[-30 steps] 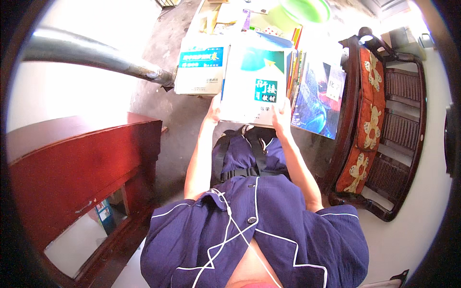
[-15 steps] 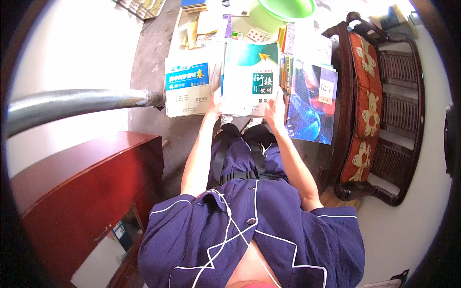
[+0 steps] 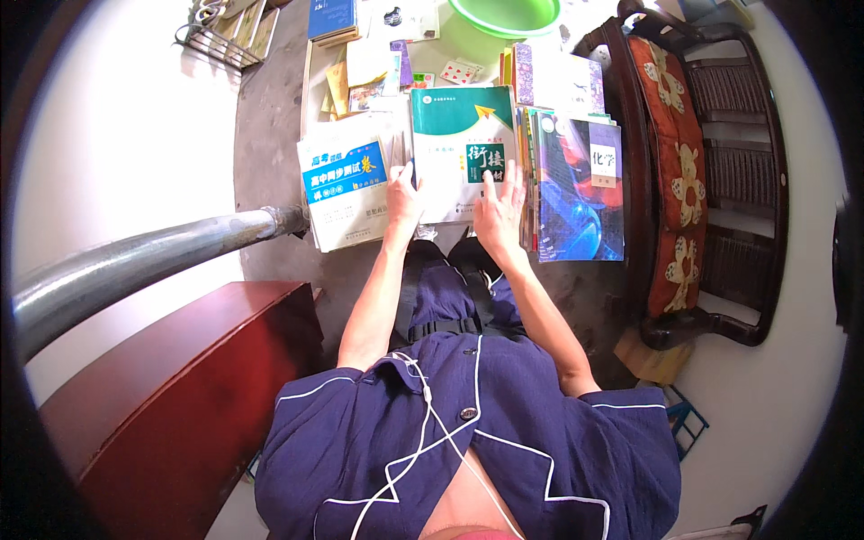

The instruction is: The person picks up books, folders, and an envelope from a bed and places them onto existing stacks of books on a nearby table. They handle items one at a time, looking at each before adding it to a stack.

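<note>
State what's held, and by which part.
Cannot be told: the left hand is at the lower left edge of the green-topped book; the right hand lies on its front.

Between the left hand [image 3: 403, 195] and the right hand [image 3: 499, 213], a green and white book [image 3: 445, 166] has big white writing on a dark green square [image 3: 484, 160]. The right hand's fingers hide some of it. A line of tiny pale writing runs along the book's green top.

Left of the left hand, a white and blue booklet [image 3: 349, 207] has white words and one big yellow character on its blue band, with blue writing above and small dark writing below.

Right of the right hand, a blue book [image 3: 576, 216] has dark writing on a white label [image 3: 605, 166].

Past both hands, playing cards [image 3: 461, 71] show little red marks.
</note>
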`<control>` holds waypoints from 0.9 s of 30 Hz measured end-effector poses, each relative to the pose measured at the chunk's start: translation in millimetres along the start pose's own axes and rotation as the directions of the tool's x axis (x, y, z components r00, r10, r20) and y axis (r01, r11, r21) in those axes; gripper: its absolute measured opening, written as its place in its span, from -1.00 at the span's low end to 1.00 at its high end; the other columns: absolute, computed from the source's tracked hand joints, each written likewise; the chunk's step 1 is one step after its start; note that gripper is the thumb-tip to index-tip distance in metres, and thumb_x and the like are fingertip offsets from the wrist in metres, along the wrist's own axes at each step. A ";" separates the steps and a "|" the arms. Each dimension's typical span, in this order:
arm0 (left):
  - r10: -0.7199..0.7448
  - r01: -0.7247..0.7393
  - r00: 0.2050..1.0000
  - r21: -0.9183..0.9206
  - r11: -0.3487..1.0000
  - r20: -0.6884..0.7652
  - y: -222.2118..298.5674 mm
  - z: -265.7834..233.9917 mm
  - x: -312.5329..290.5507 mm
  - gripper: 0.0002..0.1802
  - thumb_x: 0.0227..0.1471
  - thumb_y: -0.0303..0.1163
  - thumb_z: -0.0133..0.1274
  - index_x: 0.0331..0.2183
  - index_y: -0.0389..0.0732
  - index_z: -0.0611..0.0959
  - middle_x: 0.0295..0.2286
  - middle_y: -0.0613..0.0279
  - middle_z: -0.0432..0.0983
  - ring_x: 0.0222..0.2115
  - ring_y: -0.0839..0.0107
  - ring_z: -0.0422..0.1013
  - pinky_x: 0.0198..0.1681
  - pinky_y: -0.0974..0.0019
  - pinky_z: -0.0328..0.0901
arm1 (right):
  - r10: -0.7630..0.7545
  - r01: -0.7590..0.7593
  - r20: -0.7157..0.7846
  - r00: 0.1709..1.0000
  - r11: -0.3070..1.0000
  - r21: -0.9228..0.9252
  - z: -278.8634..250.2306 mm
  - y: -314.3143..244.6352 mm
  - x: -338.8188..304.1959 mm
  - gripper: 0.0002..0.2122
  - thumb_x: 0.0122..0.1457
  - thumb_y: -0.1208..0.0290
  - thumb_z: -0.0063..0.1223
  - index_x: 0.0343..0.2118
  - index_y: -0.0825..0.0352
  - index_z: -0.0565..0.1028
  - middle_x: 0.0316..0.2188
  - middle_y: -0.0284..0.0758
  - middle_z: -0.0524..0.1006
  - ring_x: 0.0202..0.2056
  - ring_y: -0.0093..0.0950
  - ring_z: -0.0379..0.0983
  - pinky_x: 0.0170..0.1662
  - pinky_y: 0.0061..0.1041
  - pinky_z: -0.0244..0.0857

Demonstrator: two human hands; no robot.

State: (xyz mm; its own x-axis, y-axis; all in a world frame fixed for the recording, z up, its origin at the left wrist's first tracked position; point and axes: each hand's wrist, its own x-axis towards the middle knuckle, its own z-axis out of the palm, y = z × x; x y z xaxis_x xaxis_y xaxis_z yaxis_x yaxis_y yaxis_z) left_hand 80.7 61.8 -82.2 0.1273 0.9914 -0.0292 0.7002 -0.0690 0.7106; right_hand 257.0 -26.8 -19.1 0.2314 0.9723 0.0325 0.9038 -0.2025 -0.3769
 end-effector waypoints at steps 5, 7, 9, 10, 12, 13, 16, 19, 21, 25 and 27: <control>-0.004 0.004 0.994 0.001 1.000 0.110 -7.7 -5.8 5.0 -0.59 -0.06 -0.35 0.12 -0.15 -0.36 0.57 -0.28 -0.17 0.45 -0.25 -0.02 0.43 -0.19 0.12 0.34 | 0.023 -0.030 0.120 0.992 0.998 0.056 33.8 7.5 -3.4 -0.49 0.04 0.39 0.08 0.07 0.46 0.30 0.20 0.09 0.11 0.24 0.02 -0.03 0.24 -0.09 -0.03; 0.054 -0.048 0.993 -0.060 0.997 0.107 -13.2 -8.3 8.7 -0.57 -0.07 -0.33 0.13 -0.14 -0.38 0.57 -0.29 -0.16 0.45 -0.25 -0.01 0.44 -0.17 0.15 0.34 | -0.009 0.009 0.078 0.997 1.000 0.001 38.1 9.0 -3.5 -0.53 0.04 0.37 0.06 0.02 0.48 0.33 0.18 0.04 0.17 0.24 -0.05 0.02 0.22 -0.08 0.00; 0.058 -0.048 0.986 -0.063 0.997 0.157 -18.0 -15.7 14.7 -0.54 -0.06 -0.32 0.13 -0.13 -0.41 0.57 -0.31 -0.15 0.46 -0.26 0.01 0.44 -0.15 0.16 0.35 | 0.010 -0.013 0.091 0.996 0.999 0.030 35.8 5.9 -4.9 -0.53 0.04 0.38 0.05 0.03 0.47 0.33 0.18 0.02 0.17 0.24 -0.05 0.02 0.23 -0.07 -0.01; 0.070 -0.060 0.984 -0.068 0.996 0.162 -18.9 -16.7 16.8 -0.54 -0.06 -0.32 0.13 -0.14 -0.43 0.56 -0.30 -0.15 0.47 -0.25 0.01 0.44 -0.15 0.16 0.35 | 0.020 -0.023 0.077 0.997 0.998 0.050 33.3 5.3 -5.0 -0.53 0.04 0.40 0.05 0.03 0.46 0.33 0.18 0.03 0.17 0.23 -0.05 0.03 0.23 -0.07 -0.01; 0.095 -0.082 0.980 -0.079 0.993 0.176 -19.5 -17.3 20.7 -0.54 -0.05 -0.31 0.14 -0.14 -0.44 0.56 -0.29 -0.15 0.47 -0.24 0.02 0.45 -0.14 0.15 0.35 | 0.063 -0.070 0.062 0.996 0.989 0.126 29.4 2.8 -4.6 -0.53 0.04 0.45 0.05 0.05 0.43 0.32 0.17 0.03 0.18 0.22 -0.04 0.05 0.23 -0.11 0.01; 0.029 0.000 0.986 -0.172 0.985 0.164 -18.6 -17.1 18.6 -0.53 -0.04 -0.30 0.13 -0.14 -0.45 0.56 -0.27 -0.16 0.48 -0.22 0.01 0.44 -0.13 0.14 0.34 | 0.082 -0.088 0.059 0.995 0.989 0.120 28.6 1.0 -6.9 -0.53 0.04 0.45 0.05 0.05 0.43 0.32 0.17 0.03 0.18 0.22 -0.04 0.05 0.23 -0.11 0.01; 0.019 0.021 0.988 -0.252 0.968 0.155 -25.4 -12.1 18.5 -0.54 -0.03 -0.29 0.12 -0.15 -0.45 0.56 -0.22 -0.19 0.47 -0.19 -0.02 0.44 -0.10 0.12 0.33 | 0.101 -0.102 0.018 0.995 0.965 0.241 23.4 -7.5 -14.7 -0.56 0.05 0.51 0.04 0.03 0.45 0.33 0.13 0.03 0.25 0.17 -0.03 0.12 0.22 -0.19 0.06; 0.159 -0.139 0.979 -0.154 0.978 0.126 -22.3 -7.9 15.3 -0.57 0.02 -0.27 0.08 -0.16 -0.44 0.58 -0.18 -0.20 0.45 -0.17 -0.07 0.43 -0.07 0.10 0.31 | 0.136 -0.134 0.014 0.991 0.952 0.276 33.8 -12.5 -33.1 -0.58 0.04 0.52 0.04 0.01 0.48 0.34 0.10 0.01 0.28 0.16 -0.07 0.16 0.21 -0.22 0.08; 0.091 -0.059 0.982 -0.190 0.980 0.167 -26.8 -6.6 19.0 -0.57 0.03 -0.27 0.07 -0.15 -0.43 0.58 -0.16 -0.18 0.44 -0.16 -0.07 0.42 -0.07 0.10 0.31 | 0.155 -0.143 -0.024 0.988 0.953 0.269 33.4 -23.8 -39.5 -0.59 0.04 0.53 0.04 0.00 0.50 0.35 0.08 -0.01 0.31 0.15 -0.09 0.18 0.21 -0.24 0.09; 0.169 -0.133 0.968 -0.193 0.972 0.185 -30.8 -10.7 22.4 -0.57 0.01 -0.27 0.09 -0.16 -0.42 0.60 -0.17 -0.15 0.45 -0.15 -0.04 0.41 -0.06 0.13 0.30 | 0.237 -0.206 -0.055 0.970 0.922 0.329 28.9 -37.8 -56.7 -0.57 0.02 0.56 0.07 0.01 0.48 0.35 0.07 -0.01 0.31 0.14 -0.08 0.20 0.20 -0.25 0.11; 0.203 -0.164 0.957 -0.190 0.968 0.208 -24.6 -18.1 19.0 -0.54 -0.02 -0.31 0.09 -0.11 -0.42 0.56 -0.13 -0.16 0.42 -0.11 -0.04 0.38 -0.01 0.12 0.27 | 0.262 -0.221 -0.073 0.962 0.908 0.355 24.5 -41.7 -62.8 -0.56 0.02 0.56 0.08 0.01 0.47 0.35 0.07 -0.02 0.32 0.13 -0.09 0.20 0.20 -0.25 0.12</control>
State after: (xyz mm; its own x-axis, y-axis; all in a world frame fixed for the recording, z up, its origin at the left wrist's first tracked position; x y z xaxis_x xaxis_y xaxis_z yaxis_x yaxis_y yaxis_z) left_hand 53.2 84.3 -87.5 0.4101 0.9115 -0.0303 0.5236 -0.2081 0.8262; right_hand 195.9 -76.5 -28.1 0.4858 0.8741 -0.0002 0.6423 -0.3572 -0.6781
